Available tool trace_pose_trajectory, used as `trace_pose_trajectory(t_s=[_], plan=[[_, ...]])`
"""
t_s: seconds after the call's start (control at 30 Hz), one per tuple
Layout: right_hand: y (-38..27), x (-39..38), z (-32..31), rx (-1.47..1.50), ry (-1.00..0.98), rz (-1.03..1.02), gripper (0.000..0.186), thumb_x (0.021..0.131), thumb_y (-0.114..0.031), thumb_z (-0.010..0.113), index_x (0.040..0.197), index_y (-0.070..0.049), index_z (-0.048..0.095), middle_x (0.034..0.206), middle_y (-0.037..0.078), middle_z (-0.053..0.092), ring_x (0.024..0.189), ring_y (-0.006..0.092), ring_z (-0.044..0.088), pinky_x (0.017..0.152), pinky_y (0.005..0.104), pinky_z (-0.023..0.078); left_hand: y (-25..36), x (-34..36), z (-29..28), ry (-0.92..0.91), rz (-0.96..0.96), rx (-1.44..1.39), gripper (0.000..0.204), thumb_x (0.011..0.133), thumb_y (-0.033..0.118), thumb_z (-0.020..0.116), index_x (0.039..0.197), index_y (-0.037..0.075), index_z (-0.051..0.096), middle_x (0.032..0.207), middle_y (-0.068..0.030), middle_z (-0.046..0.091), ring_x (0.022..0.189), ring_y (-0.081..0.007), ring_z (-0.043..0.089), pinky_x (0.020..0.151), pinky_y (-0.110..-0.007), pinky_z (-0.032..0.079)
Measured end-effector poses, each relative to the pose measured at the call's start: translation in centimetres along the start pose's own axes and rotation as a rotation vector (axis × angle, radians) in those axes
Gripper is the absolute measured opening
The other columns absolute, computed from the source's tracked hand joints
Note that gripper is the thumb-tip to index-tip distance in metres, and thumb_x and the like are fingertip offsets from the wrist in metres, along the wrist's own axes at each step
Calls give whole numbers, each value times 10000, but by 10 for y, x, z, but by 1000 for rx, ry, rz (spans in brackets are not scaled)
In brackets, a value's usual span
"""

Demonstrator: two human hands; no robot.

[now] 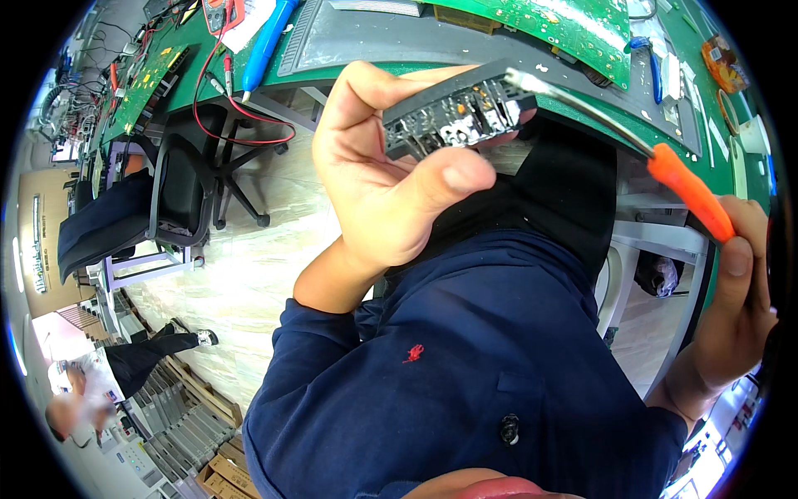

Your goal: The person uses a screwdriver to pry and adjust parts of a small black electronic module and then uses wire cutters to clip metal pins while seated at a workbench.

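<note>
My left hand grips a black rectangular electronic part by its edges, thumb along the near side and fingers behind. Metal pins or slots, white paste-like patches and small orange spots show on its upturned face. At the right, my right hand is closed on the orange handle of a screwdriver. Its metal shaft slants up and left, and the whitish-coated tip reaches the part's upper right corner. Whether the tip presses on the part or hovers just over it, I cannot tell.
Ahead stands a green-topped bench with a grey mat, a large green circuit board, a blue tool, a red multimeter with leads and blue-handled pliers. A black chair is at left; farther back is another person.
</note>
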State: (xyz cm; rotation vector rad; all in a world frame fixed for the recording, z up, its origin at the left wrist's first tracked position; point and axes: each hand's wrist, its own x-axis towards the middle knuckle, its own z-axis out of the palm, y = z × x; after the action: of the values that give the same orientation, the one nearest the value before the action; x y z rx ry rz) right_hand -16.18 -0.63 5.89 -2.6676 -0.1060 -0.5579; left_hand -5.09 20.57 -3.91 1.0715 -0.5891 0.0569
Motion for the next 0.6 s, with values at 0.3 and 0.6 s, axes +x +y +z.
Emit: trace_pose_trajectory(t_s=[0.3, 0.6], plan=[[0, 3, -23, 19, -201, -76, 297, 943, -151, 438, 959, 60, 646, 803, 163, 634, 814, 253, 644, 822, 337, 480, 4, -4, 4, 84, -30, 33, 636, 654, 471, 778, 1001, 84, 410, 1114, -364, 540, 960, -419, 630, 778, -464, 568], [-7, -13, -25, -185, -105, -57, 324, 947, -164, 455, 989, 99, 639, 883, 218, 674, 837, 287, 670, 954, 377, 449, -1, -4, 2, 10, 48, 56, 611, 668, 456, 777, 986, 96, 398, 1081, -341, 570, 934, -412, 641, 751, -467, 575]])
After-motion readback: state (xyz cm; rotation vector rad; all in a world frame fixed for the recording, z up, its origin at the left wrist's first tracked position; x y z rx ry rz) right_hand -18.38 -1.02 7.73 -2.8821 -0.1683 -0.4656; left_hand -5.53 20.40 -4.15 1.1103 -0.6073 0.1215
